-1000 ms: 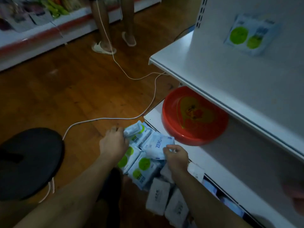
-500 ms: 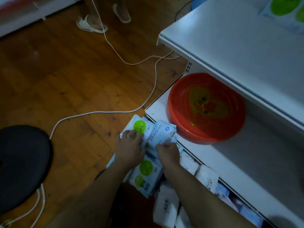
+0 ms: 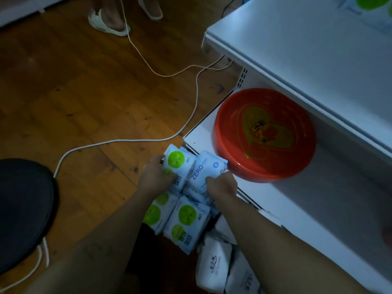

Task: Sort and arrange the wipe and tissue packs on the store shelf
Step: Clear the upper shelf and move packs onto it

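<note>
A heap of wipe packs lies on the floor at the corner of the white lower shelf (image 3: 265,200). My left hand (image 3: 153,177) grips a pale blue pack with green dots (image 3: 177,164) at the heap's top. Beside it my right hand (image 3: 221,184) pinches the near end of a blue pack printed ZERO (image 3: 206,168). Two more green-dot packs (image 3: 186,221) lie below my hands. White tissue packs (image 3: 214,265) sit nearer me against the shelf edge. Another green-dot pack (image 3: 370,5) rests on the upper shelf (image 3: 307,49) at the top right.
A red round basin (image 3: 265,134) stands on the lower shelf just right of my hands. A white cable (image 3: 191,115) snakes over the wooden floor. A black stool seat (image 3: 23,213) is at left. A person's feet in white sandals (image 3: 110,22) stand at the top.
The view tilted down and closer. Both hands have come together at the top of the heap. The left hand took hold of the green-dot pack while the right kept the ZERO pack.
</note>
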The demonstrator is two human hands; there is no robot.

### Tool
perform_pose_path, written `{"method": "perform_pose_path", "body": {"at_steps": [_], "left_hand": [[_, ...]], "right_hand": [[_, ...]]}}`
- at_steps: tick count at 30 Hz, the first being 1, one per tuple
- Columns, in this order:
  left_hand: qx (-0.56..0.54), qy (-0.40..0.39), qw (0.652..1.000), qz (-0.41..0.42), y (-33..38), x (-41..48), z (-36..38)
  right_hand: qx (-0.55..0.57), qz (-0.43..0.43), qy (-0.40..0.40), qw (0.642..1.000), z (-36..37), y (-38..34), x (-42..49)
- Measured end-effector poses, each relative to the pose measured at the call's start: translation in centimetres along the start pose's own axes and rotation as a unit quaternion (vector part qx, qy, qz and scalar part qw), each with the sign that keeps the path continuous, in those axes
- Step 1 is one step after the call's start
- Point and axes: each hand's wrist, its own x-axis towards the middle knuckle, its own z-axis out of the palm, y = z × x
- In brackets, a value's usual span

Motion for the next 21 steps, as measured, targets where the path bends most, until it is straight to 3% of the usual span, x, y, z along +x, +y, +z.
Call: {"method": "perform_pose_path", "body": {"at_steps": [6,11,15,21], "left_hand": [[-0.069,-0.052,0.996,-0.009,0.7,0.1,-0.1],[0.005,-0.061,0.998,0.025,1.1,-0.8,0.3],[0.103,-0.072,0.991,0.042,1.8,-1.9,0.5],[0.146,-0.077,0.983,0.079,4.3,-4.1,-0.7]], "right_hand": [[0.022,-0.001,-0.003,1.0,-0.9,1.4,-0.1],[0.043,0.033,-0.077,0.996,-2.7,2.2,-1.0],[0.041,0.025,-0.086,0.995,-4.5,1.4,-2.8],[-0.03,-0.064,-0.07,0.995,-8.1,0.4,-5.2]]}}
